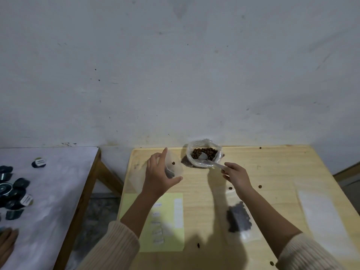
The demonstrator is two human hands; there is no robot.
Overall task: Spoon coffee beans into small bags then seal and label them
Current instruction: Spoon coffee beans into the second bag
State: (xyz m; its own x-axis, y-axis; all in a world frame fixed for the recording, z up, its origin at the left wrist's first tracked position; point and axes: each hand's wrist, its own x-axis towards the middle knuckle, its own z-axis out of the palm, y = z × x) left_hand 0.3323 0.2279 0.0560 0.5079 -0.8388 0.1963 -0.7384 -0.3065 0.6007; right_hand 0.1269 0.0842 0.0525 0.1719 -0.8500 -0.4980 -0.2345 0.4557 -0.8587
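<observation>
My left hand point(158, 177) holds a small clear bag point(174, 164) upright and open above the wooden table point(272, 172); a few coffee beans lie inside it. My right hand point(236, 176) grips the handle of a metal spoon point(209, 161), whose bowl rests in the coffee beans point(204, 152) of a large clear plastic bag point(190, 158) at the table's far edge. A filled small bag of beans point(238, 216) lies flat by my right forearm. A yellow sheet point(169, 238) carrying white labels point(157, 230) lies under my left forearm.
Loose beans point(259, 186) are scattered on the table. A stack of clear empty bags point(321, 211) lies at the right. A second table point(58, 182) at the left holds several dark coffee capsules point(17, 191); another person's hand point(6, 242) rests there.
</observation>
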